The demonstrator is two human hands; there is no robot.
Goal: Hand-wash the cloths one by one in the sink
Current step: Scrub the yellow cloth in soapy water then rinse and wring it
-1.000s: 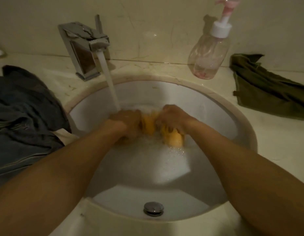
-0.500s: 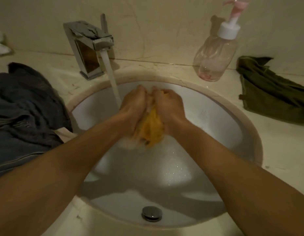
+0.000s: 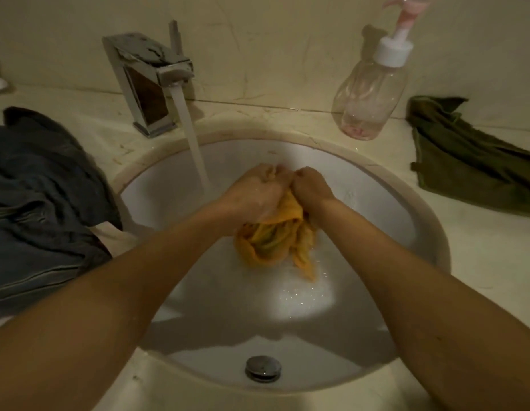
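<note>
A wet yellow cloth (image 3: pixel 275 241) hangs bunched over the white oval sink (image 3: pixel 376 203), which holds sudsy water. My left hand (image 3: pixel 254 194) and my right hand (image 3: pixel 309 188) both grip its upper part, knuckles close together, with the loose folds drooping below them. A stream of water runs from the chrome tap (image 3: pixel 151 81) just left of my left hand. A dark grey cloth (image 3: pixel 41 203) lies heaped on the counter at the left. An olive green cloth (image 3: pixel 471 161) lies on the counter at the right.
A clear pump bottle (image 3: pixel 370 93) with pink liquid stands behind the sink at the right. The drain plug (image 3: pixel 263 367) sits at the basin's near side. A pale stone counter (image 3: pixel 480 262) surrounds the sink, with a wall behind.
My hands have lifted the yellow cloth up out of the water and drawn together; more of the cloth now hangs free below them.
</note>
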